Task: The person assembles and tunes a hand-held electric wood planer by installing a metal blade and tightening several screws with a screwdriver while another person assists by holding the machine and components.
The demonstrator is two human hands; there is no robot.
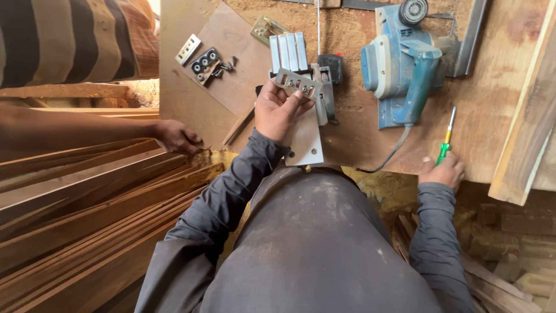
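Note:
My left hand (277,110) grips a small flat metal plate with holes (297,83), held over a grey metal planer assembly (307,93) on the wooden workbench (498,87). My right hand (442,170) rests at the bench's front edge and holds a green-handled screwdriver (446,139), tip pointing away. A blue electric planer (399,64) lies between the two hands, its cord trailing toward me.
Another person's hand (176,137) in a striped shirt rests on the bench's left edge. Small metal brackets and screws (207,61) lie on a brown board. Stacked wooden strips (87,203) fill the left; a plank (527,116) leans at the right.

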